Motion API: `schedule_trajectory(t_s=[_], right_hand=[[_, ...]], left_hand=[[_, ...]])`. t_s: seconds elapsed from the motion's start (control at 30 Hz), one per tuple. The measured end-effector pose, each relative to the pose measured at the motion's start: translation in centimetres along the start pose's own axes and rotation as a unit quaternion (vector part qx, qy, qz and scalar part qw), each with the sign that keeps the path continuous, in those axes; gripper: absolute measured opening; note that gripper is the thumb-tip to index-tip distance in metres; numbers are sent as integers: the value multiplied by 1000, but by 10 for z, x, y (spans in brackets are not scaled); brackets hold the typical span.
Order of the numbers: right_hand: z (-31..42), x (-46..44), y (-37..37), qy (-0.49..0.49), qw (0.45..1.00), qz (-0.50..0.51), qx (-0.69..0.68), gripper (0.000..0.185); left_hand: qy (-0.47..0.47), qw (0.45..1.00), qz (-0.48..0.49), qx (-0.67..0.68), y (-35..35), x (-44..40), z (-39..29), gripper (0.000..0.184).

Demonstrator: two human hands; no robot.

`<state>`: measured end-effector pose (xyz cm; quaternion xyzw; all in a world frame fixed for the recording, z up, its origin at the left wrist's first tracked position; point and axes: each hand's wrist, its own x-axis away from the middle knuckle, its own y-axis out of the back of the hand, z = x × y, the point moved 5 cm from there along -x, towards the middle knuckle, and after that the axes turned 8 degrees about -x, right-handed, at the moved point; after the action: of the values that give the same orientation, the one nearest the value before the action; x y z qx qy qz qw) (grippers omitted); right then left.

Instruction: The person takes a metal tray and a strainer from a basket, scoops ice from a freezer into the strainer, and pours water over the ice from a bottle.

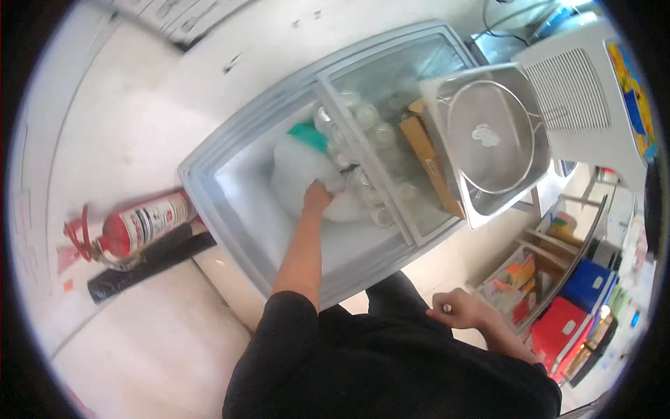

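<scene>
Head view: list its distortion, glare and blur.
Head view: fisheye distortion bows the chest freezer, corners black; head view: bright whitish patch inside the freezer's left end; head view: small print on the fire extinguisher too blurred to read.

One tilted view from the head, steeply downward past the shirt (377,370) toward the nearby freezer (241,185)

A red box (558,332) sits beside a blue box (588,285), far from a fire extinguisher (145,225)
</scene>
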<state>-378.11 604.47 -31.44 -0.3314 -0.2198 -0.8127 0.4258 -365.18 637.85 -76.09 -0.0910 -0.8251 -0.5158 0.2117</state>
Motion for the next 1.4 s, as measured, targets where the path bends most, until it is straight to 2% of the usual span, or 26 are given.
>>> schedule_trajectory(t_s=[0.03,0.13,0.17,0.23,0.33,0.43,0.53,0.6,0.67,0.73,0.83,0.93,1.03,1.13,1.17,1.23,1.27,1.33,1.4], right_hand=[[-21,10,-2,-32,999,14,40,35],[-84,32,-20,-112,987,-26,110,38],[-113,36,-31,-163,982,-17,89,39],[-164,39,-56,-195,979,-32,52,40],[-232,43,-106,-239,969,-71,5,47],[-272,61,-160,-305,945,-100,-61,50],[-261,79,-197,-432,875,-74,-204,50],[-267,83,-224,-446,852,-87,-260,51],[-271,82,-244,-456,833,-96,-298,51],[-251,74,-247,-450,832,-110,-305,51],[-236,58,-245,-434,836,-115,-314,50],[-242,49,-248,-409,846,-130,-317,50],[-241,52,-244,-382,841,-173,-342,49],[-227,65,-238,-390,852,-174,-304,50],[-223,66,-238,-397,859,-164,-278,51],[-202,45,-221,-222,957,-176,-61,49],[-185,32,-214,-125,975,-173,52,49],[-93,-1,-155,-139,981,-137,-1,46],[-2,-31,-102,-82,984,-141,-67,41]], left_hand=[[-18,998,7,-56,-2,-7,-7,80],[144,964,223,-28,-14,-14,-11,83],[152,957,244,-38,-19,-13,-11,82],[166,944,280,-57,-29,-21,-10,81],[215,945,240,-53,17,-3,-45,77],[143,965,212,64,-33,-14,11,77],[141,966,182,115,0,16,15,80],[184,943,107,255,-21,24,52,83],[215,908,65,355,-1,44,54,84],[243,874,60,416,82,82,1,85],[232,931,-22,279,84,78,14,83],[170,955,-31,240,78,53,20,83],[128,986,33,98,111,32,6,84],[98,989,80,80,121,18,9,89],[122,984,82,101,112,7,24,91],[173,971,84,143,77,-26,64,95],[181,967,93,153,76,-32,73,97],[198,959,108,173,79,-42,86,100],[167,956,101,220,101,-34,77,96]])
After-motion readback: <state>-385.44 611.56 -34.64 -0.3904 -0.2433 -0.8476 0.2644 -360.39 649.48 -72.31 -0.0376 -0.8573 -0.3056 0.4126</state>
